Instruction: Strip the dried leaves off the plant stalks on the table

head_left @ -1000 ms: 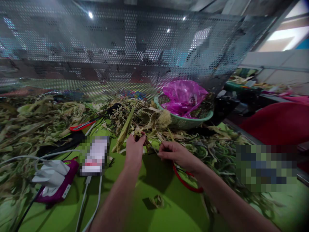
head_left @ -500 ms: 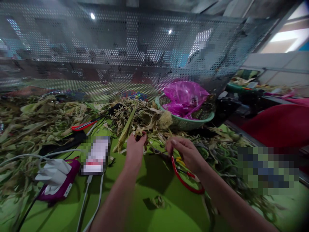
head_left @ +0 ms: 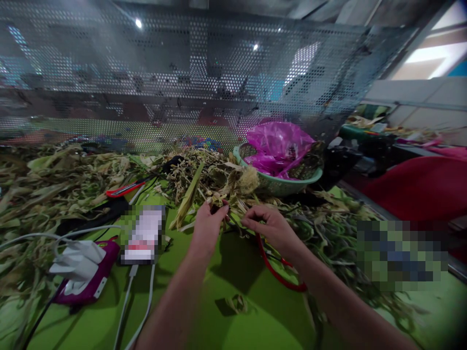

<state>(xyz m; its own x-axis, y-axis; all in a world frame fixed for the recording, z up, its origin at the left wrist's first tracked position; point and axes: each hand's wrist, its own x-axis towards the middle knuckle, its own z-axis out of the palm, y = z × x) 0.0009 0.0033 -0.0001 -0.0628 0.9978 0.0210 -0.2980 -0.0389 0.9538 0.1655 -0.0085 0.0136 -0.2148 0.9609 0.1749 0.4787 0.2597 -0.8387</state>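
Over the green tabletop [head_left: 233,325], my left hand [head_left: 208,226] pinches a small bit of pale dried plant strip [head_left: 215,198] between thumb and fingers. My right hand [head_left: 269,224] is closed just to its right, thumb against the fingertips. A thin strand seems to run between both hands, but its end in the right fingers is too small to make out. Under my right wrist lies a red curved loop [head_left: 272,272], partly covered by the forearm. A long yellowish dried leaf [head_left: 188,201] rests left of my left hand.
A green basket [head_left: 288,184] holding a pink plastic bag [head_left: 279,146] stands behind. Heaps of dried leaves [head_left: 69,177] spread along the back and sides. On the left are a red cutter [head_left: 125,188], a phone [head_left: 144,233] and a purple power strip [head_left: 89,277] with white cables.
My right hand has moved slightly left, closer to my left hand. The left hand has shifted a little right and turned, its fingers still pinched.
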